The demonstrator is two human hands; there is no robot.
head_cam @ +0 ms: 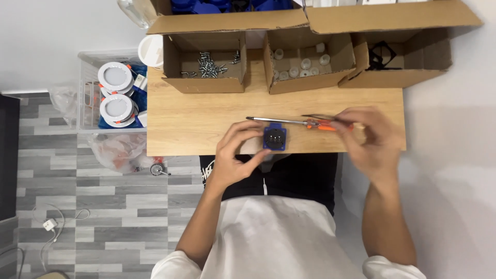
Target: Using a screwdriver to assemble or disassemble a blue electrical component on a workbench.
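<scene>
My left hand grips a small blue socket part with a dark round face, held at the near edge of the wooden table. My right hand is blurred and closes around the orange handle of a screwdriver. The screwdriver's metal shaft points left, lying just above the blue part.
Three open cardboard boxes stand at the table's far side: one with screws, one with small white round parts, one with a black part. A clear crate with round white lamps sits left of the table, on a grey plank floor.
</scene>
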